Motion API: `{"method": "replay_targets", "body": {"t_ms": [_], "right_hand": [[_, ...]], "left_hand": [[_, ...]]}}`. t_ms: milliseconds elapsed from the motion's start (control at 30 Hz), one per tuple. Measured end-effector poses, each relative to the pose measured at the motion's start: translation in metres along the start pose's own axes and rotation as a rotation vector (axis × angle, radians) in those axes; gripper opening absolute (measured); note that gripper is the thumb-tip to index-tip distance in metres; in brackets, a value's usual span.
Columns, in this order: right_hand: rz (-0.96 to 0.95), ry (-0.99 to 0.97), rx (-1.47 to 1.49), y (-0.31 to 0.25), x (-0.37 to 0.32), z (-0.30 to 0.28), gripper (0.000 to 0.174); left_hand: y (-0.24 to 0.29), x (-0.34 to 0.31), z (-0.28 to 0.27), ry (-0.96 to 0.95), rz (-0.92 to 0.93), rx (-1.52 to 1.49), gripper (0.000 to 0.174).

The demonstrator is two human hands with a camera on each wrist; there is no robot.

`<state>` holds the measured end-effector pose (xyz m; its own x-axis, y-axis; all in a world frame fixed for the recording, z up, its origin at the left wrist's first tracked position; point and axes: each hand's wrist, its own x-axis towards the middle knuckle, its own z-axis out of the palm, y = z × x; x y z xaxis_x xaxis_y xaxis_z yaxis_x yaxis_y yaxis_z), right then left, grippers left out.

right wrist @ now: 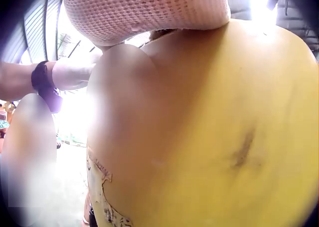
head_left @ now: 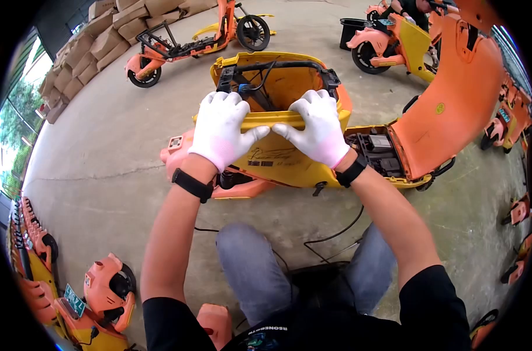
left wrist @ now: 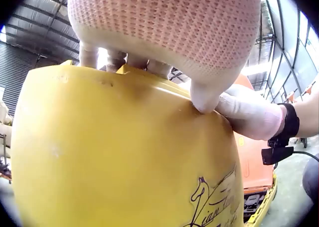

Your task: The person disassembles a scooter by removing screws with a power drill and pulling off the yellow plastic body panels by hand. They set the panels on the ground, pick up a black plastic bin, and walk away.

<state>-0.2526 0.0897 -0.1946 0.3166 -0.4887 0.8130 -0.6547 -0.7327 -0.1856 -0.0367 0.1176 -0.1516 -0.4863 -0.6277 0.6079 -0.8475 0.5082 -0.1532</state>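
Note:
Both hands wear white knit gloves and grip the near rim of a yellow scooter panel (head_left: pixel 289 153). Fingers of the left hand (head_left: pixel 222 130) hook over the rim, and its thumb lies along the outer face. Close beside it, the right hand (head_left: pixel 318 130) holds the same rim, thumb tips almost meeting. In the left wrist view, black script and a line drawing mark the yellow face (left wrist: pixel 119 152). The right wrist view shows a dark scuff on the panel (right wrist: pixel 244 147). Behind the rim, a black frame bar (head_left: pixel 277 65) and cables cross the hollow; a blue connector (head_left: pixel 242 88) shows there.
A large orange cover (head_left: pixel 447 111) rises at right beside an exposed component bay (head_left: pixel 383 153). Stripped scooters (head_left: pixel 201 44) stand behind, with stacked cardboard boxes (head_left: pixel 96 50) back left. Another person (head_left: pixel 415 13) works at a scooter back right. A black cable (head_left: pixel 336 235) crosses the floor.

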Motion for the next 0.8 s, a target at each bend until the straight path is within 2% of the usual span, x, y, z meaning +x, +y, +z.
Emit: {"method": "replay_targets", "body": {"t_ms": [133, 167, 233, 300, 333, 367, 433, 467, 500, 567, 633, 700, 767, 800], "right_hand": [[-0.098, 0.043, -0.016, 0.011, -0.002, 0.002, 0.036], [-0.139, 0.069, -0.008, 0.014, -0.002, 0.003, 0.035], [-0.207, 0.122, -0.086, 0.023, 0.001, 0.009, 0.034], [-0.223, 0.138, -0.113, 0.026, 0.003, 0.011, 0.03], [-0.244, 0.179, -0.117, 0.029, 0.005, 0.014, 0.029], [-0.207, 0.119, -0.092, 0.025, 0.007, 0.008, 0.028], [-0.156, -0.02, -0.104, 0.019, 0.007, -0.011, 0.017], [-0.219, 0.202, -0.017, 0.021, 0.007, -0.002, 0.032], [-0.189, 0.149, -0.028, 0.025, 0.004, 0.001, 0.028], [-0.203, 0.153, -0.002, 0.03, 0.002, 0.002, 0.028], [-0.205, 0.112, 0.029, 0.035, 0.0, -0.001, 0.024], [-0.124, 0.324, 0.422, 0.042, -0.007, -0.008, 0.015], [0.085, 0.561, 0.328, 0.055, -0.023, -0.025, 0.008], [0.275, 0.581, 0.436, 0.067, -0.037, -0.033, 0.013]], "left_hand": [[0.003, 0.008, -0.005, -0.107, 0.006, 0.085, 0.041], [0.003, 0.009, -0.007, -0.183, -0.016, 0.101, 0.042], [0.007, 0.009, -0.007, -0.156, -0.002, 0.133, 0.042], [0.017, 0.014, -0.016, -0.317, -0.06, 0.168, 0.043], [0.016, 0.013, -0.015, -0.327, -0.065, 0.194, 0.045], [0.018, 0.014, -0.016, -0.318, -0.057, 0.193, 0.046], [0.015, 0.012, -0.008, -0.316, -0.131, 0.12, 0.047], [0.016, 0.016, -0.007, -0.386, -0.191, 0.136, 0.05], [0.019, 0.016, -0.005, -0.401, -0.177, 0.137, 0.05], [0.029, 0.019, 0.0, -0.361, -0.248, 0.168, 0.052], [0.033, 0.022, -0.001, -0.391, -0.348, 0.074, 0.053], [0.03, 0.024, 0.0, -0.441, -0.409, 0.046, 0.053], [0.024, 0.024, 0.003, -0.427, -0.4, 0.049, 0.054], [0.022, 0.022, 0.005, -0.421, -0.397, 0.054, 0.055]]}}
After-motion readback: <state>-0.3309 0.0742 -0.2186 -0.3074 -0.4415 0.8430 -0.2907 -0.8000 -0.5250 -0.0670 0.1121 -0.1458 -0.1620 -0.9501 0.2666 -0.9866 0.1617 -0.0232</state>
